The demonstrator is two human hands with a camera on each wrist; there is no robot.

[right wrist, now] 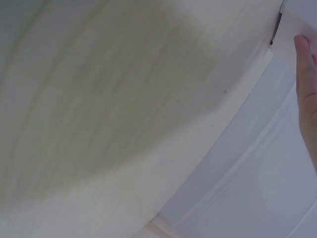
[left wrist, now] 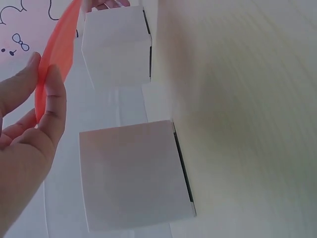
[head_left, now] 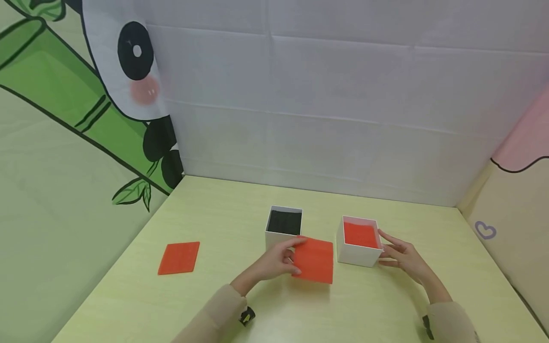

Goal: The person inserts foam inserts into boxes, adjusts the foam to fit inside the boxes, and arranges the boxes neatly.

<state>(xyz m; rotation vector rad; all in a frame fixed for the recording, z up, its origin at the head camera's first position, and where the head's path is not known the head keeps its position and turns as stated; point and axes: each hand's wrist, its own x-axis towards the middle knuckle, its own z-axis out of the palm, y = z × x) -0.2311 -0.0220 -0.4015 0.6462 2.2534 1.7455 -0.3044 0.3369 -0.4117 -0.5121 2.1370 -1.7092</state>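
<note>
My left hand [head_left: 279, 260] pinches a soft-looking red square sheet [head_left: 315, 261] between thumb and fingers. The sheet is raised above the table, in front of a white box [head_left: 274, 239] holding black material [head_left: 285, 222]. In the left wrist view the red sheet [left wrist: 59, 47] appears nearly edge-on and slightly bent. To the right, a second white box [head_left: 358, 256] contains red material [head_left: 360, 235]. My right hand [head_left: 405, 261] touches that box's right side with extended fingers; the right wrist view shows only part of this hand [right wrist: 308, 89] against the white wall.
Another red square [head_left: 178, 258] lies flat on the left part of the pale wooden table [head_left: 128, 305]. A white cloth backdrop [head_left: 334, 119] rises behind the table's far edge. Printed cartoon panels flank both sides.
</note>
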